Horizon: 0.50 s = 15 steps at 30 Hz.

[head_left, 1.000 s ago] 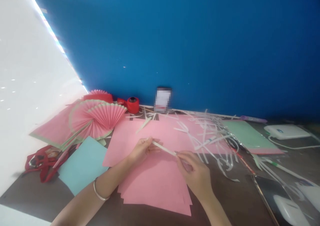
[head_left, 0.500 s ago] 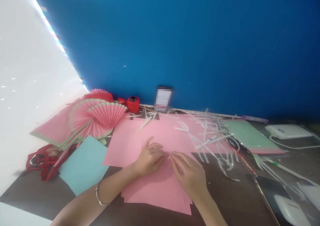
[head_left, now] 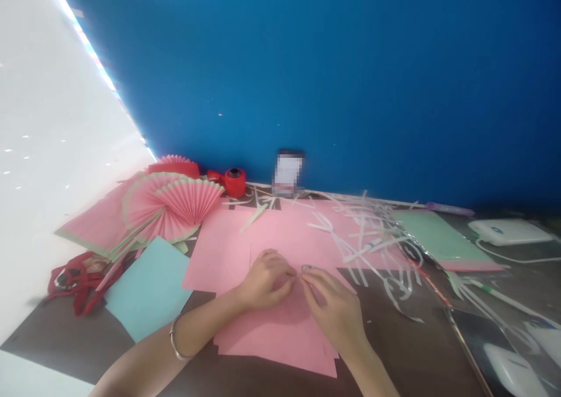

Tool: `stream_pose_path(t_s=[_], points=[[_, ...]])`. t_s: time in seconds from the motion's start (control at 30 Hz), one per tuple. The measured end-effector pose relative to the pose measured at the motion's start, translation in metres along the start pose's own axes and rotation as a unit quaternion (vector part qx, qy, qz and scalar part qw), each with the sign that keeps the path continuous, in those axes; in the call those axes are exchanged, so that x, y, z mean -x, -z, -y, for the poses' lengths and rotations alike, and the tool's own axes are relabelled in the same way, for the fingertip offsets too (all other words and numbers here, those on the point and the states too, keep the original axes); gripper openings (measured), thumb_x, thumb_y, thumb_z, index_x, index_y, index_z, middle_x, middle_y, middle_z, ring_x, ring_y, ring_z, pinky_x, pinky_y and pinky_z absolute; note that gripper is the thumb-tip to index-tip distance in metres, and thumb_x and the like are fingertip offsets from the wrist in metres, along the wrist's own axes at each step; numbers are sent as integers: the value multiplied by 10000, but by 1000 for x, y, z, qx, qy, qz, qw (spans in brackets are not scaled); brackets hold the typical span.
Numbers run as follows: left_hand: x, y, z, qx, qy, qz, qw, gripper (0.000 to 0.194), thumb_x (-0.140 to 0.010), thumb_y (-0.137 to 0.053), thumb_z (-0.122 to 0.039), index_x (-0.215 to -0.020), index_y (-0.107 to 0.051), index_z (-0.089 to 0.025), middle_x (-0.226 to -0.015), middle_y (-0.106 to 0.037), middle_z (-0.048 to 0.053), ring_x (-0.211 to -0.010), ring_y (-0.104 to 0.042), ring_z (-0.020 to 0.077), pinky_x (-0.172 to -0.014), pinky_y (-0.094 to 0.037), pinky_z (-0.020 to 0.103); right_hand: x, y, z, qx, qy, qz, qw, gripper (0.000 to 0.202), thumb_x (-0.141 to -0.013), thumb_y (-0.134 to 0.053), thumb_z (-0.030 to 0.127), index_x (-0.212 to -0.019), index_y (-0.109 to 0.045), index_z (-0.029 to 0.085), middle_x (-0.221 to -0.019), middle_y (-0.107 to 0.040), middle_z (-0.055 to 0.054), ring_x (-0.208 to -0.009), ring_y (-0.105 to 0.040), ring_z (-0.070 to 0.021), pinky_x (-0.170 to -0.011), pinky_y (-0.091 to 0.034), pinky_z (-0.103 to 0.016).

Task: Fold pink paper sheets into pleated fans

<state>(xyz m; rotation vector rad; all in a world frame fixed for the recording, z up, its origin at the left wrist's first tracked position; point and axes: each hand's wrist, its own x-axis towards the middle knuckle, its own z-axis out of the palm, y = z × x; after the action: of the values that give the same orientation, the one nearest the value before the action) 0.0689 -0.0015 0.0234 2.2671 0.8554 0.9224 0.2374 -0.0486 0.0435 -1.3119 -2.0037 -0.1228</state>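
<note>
Over a stack of pink paper sheets point(head_left: 272, 341), my two hands meet with their fingertips almost touching. My left hand point(head_left: 266, 280), with a bangle on its wrist, is closed, thumb and fingers pressed together. Opposite it, my right hand point(head_left: 337, 306) is also closed in a pinch. Whatever lies between the fingertips is too small to name. A small dark and silver bit shows by the right index finger. More pink paper point(head_left: 223, 242) lies beyond the hands, with a narrow pale green folded strip point(head_left: 254, 217) on it.
At the left are pleated pink paper fans point(head_left: 188, 201), a light blue sheet point(head_left: 149, 289) and a red strap bundle point(head_left: 81, 283). Red tape point(head_left: 235, 182) stands near the blue wall. Right are tangled white strips point(head_left: 363, 242), a green paper pack point(head_left: 438, 236), a phone point(head_left: 475, 332) and white devices.
The fingers of my left hand have curled down from a raised position. Both hands stay in about the same place, and the view has shifted slightly.
</note>
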Motion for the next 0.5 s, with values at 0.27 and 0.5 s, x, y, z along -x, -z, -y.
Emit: stream_pose_path(t_s=[0.27, 0.5], points=[[0, -2, 3, 11, -10, 20, 1000, 183, -784, -460, -201, -804, -641, -189, -811, -662, 67, -854, -554, 211, -891, -328, 371, 0, -3, 2, 28, 28, -1, 999, 131, -821, -491, 166, -808, -620, 190, -831, -691, -30, -789, -640, -163, -731, -490, -287], [-4, 2, -8, 287, 166, 10, 944, 302, -844, -447, -376, -752, -622, -148, -727, -631, 61, -720, -572, 166, -725, -434, 282, 5, -1, 8, 49, 17, -86, 995, 126, -821, -468, 124, -824, -570, 198, -781, -674, -38, -737, -635, -148, -689, -468, -260]])
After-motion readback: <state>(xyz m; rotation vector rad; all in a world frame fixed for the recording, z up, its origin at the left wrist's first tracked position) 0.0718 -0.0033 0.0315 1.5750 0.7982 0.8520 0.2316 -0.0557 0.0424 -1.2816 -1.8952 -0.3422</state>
